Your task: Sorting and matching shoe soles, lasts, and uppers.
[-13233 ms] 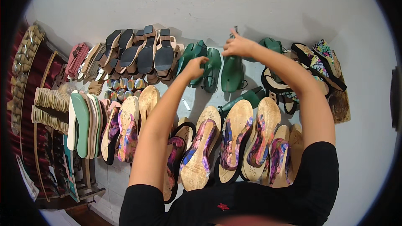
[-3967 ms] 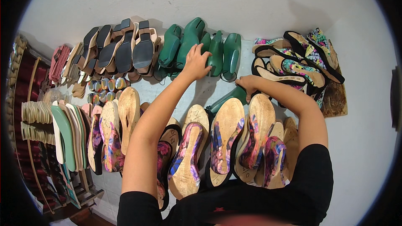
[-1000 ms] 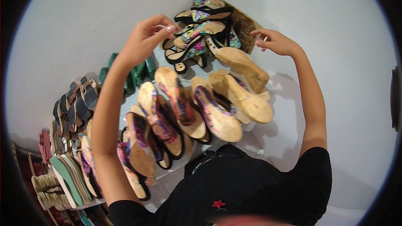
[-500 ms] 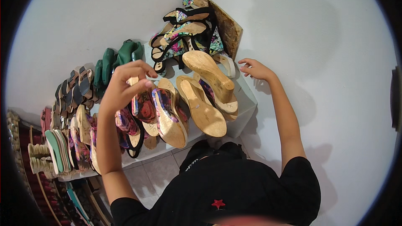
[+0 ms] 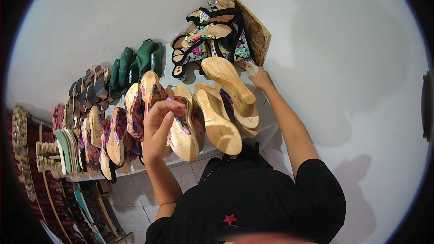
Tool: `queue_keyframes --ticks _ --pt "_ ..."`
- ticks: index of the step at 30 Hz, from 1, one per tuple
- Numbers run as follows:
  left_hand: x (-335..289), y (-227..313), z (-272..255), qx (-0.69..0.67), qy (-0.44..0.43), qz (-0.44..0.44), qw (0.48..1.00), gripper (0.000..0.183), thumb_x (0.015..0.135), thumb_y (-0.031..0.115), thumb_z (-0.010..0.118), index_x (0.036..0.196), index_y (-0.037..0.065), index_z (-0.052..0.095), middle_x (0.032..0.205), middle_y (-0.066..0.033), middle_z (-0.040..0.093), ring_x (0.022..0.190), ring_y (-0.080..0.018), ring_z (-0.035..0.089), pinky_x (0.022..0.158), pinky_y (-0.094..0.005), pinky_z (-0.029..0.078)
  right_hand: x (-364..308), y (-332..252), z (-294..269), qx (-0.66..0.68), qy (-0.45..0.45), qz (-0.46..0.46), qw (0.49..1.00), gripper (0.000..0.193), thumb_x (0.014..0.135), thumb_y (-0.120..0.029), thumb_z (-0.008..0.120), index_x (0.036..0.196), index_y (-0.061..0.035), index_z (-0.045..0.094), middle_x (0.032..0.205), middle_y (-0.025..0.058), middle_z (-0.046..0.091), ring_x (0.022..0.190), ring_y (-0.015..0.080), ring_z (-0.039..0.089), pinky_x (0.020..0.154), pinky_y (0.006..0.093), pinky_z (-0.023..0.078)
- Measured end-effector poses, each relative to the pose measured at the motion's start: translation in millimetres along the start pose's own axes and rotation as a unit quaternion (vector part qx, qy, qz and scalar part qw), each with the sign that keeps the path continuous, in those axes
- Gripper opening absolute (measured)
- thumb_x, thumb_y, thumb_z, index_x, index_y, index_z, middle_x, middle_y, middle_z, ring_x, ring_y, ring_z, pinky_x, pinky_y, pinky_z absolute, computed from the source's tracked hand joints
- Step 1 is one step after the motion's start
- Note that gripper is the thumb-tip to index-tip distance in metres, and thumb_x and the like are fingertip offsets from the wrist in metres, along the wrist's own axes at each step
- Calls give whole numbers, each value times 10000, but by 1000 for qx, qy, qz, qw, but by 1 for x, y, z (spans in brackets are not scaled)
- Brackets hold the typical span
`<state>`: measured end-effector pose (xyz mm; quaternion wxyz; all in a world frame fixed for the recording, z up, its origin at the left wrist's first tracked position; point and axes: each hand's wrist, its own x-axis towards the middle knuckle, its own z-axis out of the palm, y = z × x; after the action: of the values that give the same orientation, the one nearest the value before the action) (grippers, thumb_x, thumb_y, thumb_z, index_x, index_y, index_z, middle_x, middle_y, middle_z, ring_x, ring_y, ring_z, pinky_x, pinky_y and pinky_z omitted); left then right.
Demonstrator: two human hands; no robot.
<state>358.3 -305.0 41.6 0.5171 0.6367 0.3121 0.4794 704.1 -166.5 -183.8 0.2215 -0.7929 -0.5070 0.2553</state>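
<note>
My right hand [image 5: 261, 79] reaches to the far right of the table, its fingers closed round the near end of a pale sole-shaped piece [image 5: 247, 66]. Most of that piece's lower end is hidden by the hand. My left hand [image 5: 162, 124] hovers over the floral wooden sandals, empty, thumb and loosely curled fingers apart. Just right of it lies a floral sandal with a bare wooden sole [image 5: 183, 142]. Between my hands, a large wooden platform sole [image 5: 219, 124] and a wooden heeled sole [image 5: 226, 79] lie bottom up.
Behind them, colourful heeled sandals with black straps [image 5: 210, 31] are piled against a chipboard panel [image 5: 255, 29]. Green shoe forms [image 5: 147, 58] and dark-strapped sandals [image 5: 90, 90] line the back left. A wall [image 5: 325, 86] stands close on the right. Shelves [image 5: 40, 171] are at far left.
My right hand has moved inward from beside the wall and taken hold of the pale piece. My left hand has shifted right and nearer, uncovering floral sandals. The view has shifted slightly.
</note>
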Motion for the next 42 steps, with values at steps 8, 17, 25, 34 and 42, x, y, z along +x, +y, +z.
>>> queue_keyframes --ticks 8,17,25,34,42 --pt "2 -18 32 20 69 -44 996 155 869 109 460 965 -9 494 971 -123 558 896 -208 571 797 -314 446 -6 -13 -12 -62 72 -28 995 368 748 -239 551 992 25 476 989 234 546 860 373 565 728 440 467" --pt "22 -13 48 17 69 -68 995 155 861 83 478 979 -14 504 982 -100 560 918 -171 542 835 -306 412 -35 -54 -74 -43 80 11 996 359 723 -290 555 851 41 607 878 231 600 847 367 581 728 426 470" --pt "60 16 36 135 9 -53 989 168 850 93 484 974 -15 516 959 -84 567 907 -141 526 826 -276 399 -49 -37 -86 -47 73 50 995 368 727 -294 546 833 52 611 862 249 598 833 381 584 725 424 470" --pt "215 -39 30 276 -93 -78 953 299 809 229 570 1002 0 563 885 -66 590 817 -134 543 735 -254 431 -81 -25 -89 -14 104 13 994 379 724 -277 538 799 91 592 809 290 580 786 410 576 726 436 459" --pt "319 -146 73 619 58 97 777 575 654 208 706 1154 148 427 1171 -152 423 1000 -319 496 768 -431 455 -119 -25 -115 56 179 -72 980 350 749 -214 509 848 119 552 847 292 572 794 420 557 753 424 439"
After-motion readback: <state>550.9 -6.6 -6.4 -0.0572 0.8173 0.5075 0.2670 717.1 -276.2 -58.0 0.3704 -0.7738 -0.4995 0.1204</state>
